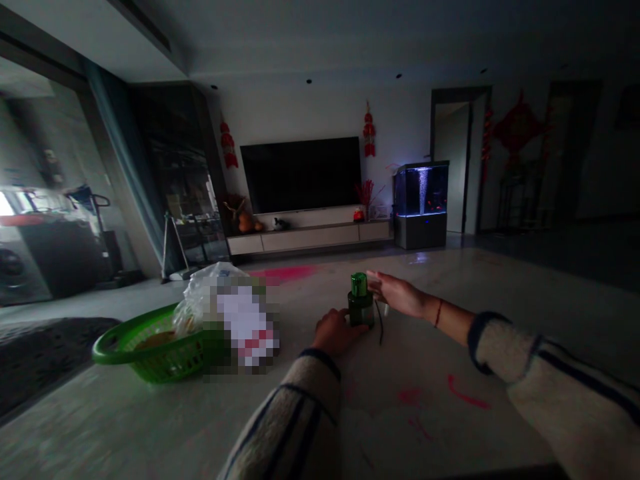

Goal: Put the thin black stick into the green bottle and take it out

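A small dark green bottle [361,310] with a shiny green cap [359,284] stands upright on the pale tabletop [425,360]. My left hand [334,333] grips its lower part from the left, the fingers spread around the base. To the right of the cap is my right hand [400,295], fingers stretched towards it and nothing visible in them; whether the fingertips touch the cap I cannot tell. A thin dark cord-like strip [381,325] shows just right of the bottle, below my right hand.
On the left sits a green plastic basket [165,367] with a clear plastic bag [213,283]. Beside it is a blurred-out white and red item [247,327]. Pink marks [467,395] streak the tabletop. A television [303,175] and a lit fish tank [423,190] are further back.
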Demonstrator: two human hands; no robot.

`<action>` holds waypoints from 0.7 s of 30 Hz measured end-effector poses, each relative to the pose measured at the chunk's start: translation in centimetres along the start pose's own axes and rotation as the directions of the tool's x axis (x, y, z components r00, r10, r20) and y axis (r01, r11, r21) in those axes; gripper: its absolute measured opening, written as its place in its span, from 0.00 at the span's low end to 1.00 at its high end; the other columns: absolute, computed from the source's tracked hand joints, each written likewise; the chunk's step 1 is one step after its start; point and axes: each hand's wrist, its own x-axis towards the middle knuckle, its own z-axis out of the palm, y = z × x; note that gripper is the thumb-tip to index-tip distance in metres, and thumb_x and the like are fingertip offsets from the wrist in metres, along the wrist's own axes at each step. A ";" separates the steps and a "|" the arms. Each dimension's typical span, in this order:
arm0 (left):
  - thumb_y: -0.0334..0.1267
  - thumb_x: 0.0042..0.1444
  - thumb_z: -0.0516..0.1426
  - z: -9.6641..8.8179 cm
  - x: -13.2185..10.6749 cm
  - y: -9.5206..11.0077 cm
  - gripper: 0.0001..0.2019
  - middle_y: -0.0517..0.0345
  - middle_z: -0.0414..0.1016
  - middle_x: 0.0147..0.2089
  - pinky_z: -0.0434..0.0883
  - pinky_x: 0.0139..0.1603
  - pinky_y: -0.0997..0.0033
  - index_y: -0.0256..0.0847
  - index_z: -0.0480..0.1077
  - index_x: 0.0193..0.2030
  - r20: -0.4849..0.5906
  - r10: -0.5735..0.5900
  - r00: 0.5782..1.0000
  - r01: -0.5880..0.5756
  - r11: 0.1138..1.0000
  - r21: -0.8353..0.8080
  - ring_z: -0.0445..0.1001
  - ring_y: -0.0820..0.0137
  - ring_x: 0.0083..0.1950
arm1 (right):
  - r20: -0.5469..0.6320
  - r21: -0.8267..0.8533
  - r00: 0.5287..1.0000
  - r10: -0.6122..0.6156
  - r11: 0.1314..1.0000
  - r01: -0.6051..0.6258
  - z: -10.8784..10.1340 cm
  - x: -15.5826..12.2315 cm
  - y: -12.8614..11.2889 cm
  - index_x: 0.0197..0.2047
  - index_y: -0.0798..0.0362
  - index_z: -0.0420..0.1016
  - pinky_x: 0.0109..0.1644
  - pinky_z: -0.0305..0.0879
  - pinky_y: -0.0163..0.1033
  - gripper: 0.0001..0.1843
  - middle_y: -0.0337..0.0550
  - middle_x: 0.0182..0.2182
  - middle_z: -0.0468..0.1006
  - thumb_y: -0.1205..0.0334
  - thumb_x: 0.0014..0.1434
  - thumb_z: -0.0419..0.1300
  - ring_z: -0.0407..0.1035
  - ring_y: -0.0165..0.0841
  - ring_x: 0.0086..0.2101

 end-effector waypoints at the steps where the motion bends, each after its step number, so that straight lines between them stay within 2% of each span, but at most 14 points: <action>1: 0.63 0.40 0.52 0.0 0.0 0.0 0.33 0.51 0.71 0.42 0.64 0.37 0.69 0.46 0.68 0.50 0.005 0.001 1.000 -0.001 1.000 0.002 0.71 0.61 0.42 | -0.022 0.057 1.000 0.012 0.998 -0.011 -0.1 -0.4 -0.3 0.55 0.48 0.58 0.55 0.54 0.46 0.27 0.44 0.48 0.71 0.44 0.57 0.42 0.63 0.34 0.49; 3: 0.62 0.40 0.52 -0.2 -0.1 0.1 0.33 0.51 0.71 0.42 0.64 0.37 0.69 0.46 0.67 0.50 0.013 0.000 1.000 0.000 1.000 -0.001 0.71 0.61 0.42 | -0.063 0.111 0.997 0.036 0.993 -0.029 -0.5 -1.4 -0.7 0.55 0.51 0.57 0.52 0.56 0.45 0.28 0.46 0.42 0.74 0.44 0.57 0.41 0.66 0.34 0.44; 5: 0.62 0.40 0.52 -0.3 -0.1 0.2 0.32 0.51 0.71 0.42 0.64 0.37 0.69 0.47 0.68 0.50 0.022 -0.005 1.000 0.005 1.000 -0.004 0.71 0.61 0.42 | -0.160 0.113 0.985 0.056 0.993 -0.038 -1.0 -2.4 -0.9 0.51 0.54 0.60 0.47 0.59 0.43 0.28 0.43 0.27 0.75 0.44 0.57 0.42 0.69 0.32 0.33; 7: 0.62 0.40 0.52 -0.5 -0.2 0.3 0.32 0.52 0.71 0.43 0.64 0.37 0.69 0.47 0.68 0.50 0.038 -0.011 0.999 0.011 1.000 -0.011 0.71 0.62 0.42 | -0.311 0.094 0.949 0.050 0.995 -0.022 -1.5 -3.2 -0.9 0.42 0.55 0.66 0.39 0.61 0.40 0.24 0.33 0.12 0.63 0.44 0.56 0.44 0.60 0.28 0.19; 9: 0.62 0.40 0.52 -0.7 -0.2 0.4 0.32 0.52 0.71 0.43 0.64 0.37 0.70 0.47 0.68 0.50 0.047 -0.021 0.999 0.021 1.000 -0.008 0.71 0.62 0.42 | -0.428 0.057 0.903 0.021 0.998 0.004 -2.0 -3.3 -0.6 0.33 0.55 0.67 0.32 0.60 0.37 0.21 0.26 0.08 0.48 0.46 0.55 0.45 0.47 0.24 0.13; 11: 0.62 0.40 0.52 -0.7 -0.3 0.5 0.32 0.52 0.71 0.44 0.64 0.38 0.70 0.47 0.67 0.50 0.043 -0.027 0.999 0.027 1.000 0.004 0.71 0.62 0.42 | -0.471 0.007 0.882 -0.013 1.000 0.018 -2.3 -3.0 0.0 0.30 0.54 0.67 0.29 0.59 0.36 0.19 0.26 0.09 0.48 0.46 0.54 0.46 0.45 0.23 0.13; 13: 0.62 0.41 0.51 -0.7 -0.3 0.5 0.32 0.52 0.71 0.44 0.64 0.38 0.69 0.48 0.67 0.50 0.039 -0.025 0.999 0.024 1.000 0.018 0.71 0.62 0.43 | -0.470 -0.102 0.881 -0.056 0.995 0.009 -2.3 -2.5 0.9 0.31 0.54 0.66 0.30 0.59 0.35 0.18 0.29 0.12 0.57 0.47 0.52 0.48 0.53 0.25 0.16; 15: 0.62 0.42 0.51 -0.6 -0.3 0.5 0.31 0.52 0.71 0.44 0.65 0.38 0.70 0.48 0.67 0.50 0.039 -0.024 0.999 0.023 0.999 0.031 0.71 0.62 0.43 | -0.454 -0.305 0.886 -0.097 0.951 -0.053 -2.2 -2.0 2.0 0.30 0.54 0.67 0.32 0.60 0.35 0.16 0.35 0.19 0.66 0.49 0.51 0.51 0.62 0.28 0.23; 18: 0.61 0.44 0.50 -0.5 0.0 0.6 0.31 0.51 0.71 0.45 0.65 0.38 0.70 0.47 0.66 0.51 0.030 -0.032 0.999 0.030 0.998 0.060 0.71 0.62 0.43 | -0.406 -0.627 0.909 -0.092 0.752 -0.204 -2.2 -1.7 3.5 0.33 0.55 0.70 0.38 0.61 0.36 0.11 0.43 0.29 0.73 0.57 0.51 0.53 0.67 0.32 0.33; 21: 0.60 0.46 0.48 -0.4 0.8 0.6 0.30 0.50 0.72 0.45 0.65 0.38 0.69 0.46 0.65 0.52 0.032 -0.036 0.999 0.034 0.996 0.086 0.71 0.61 0.44 | -0.355 -0.815 0.933 -0.061 0.508 -0.277 -2.4 -1.7 4.4 0.44 0.55 0.70 0.45 0.59 0.38 0.16 0.50 0.41 0.73 0.58 0.54 0.51 0.67 0.36 0.42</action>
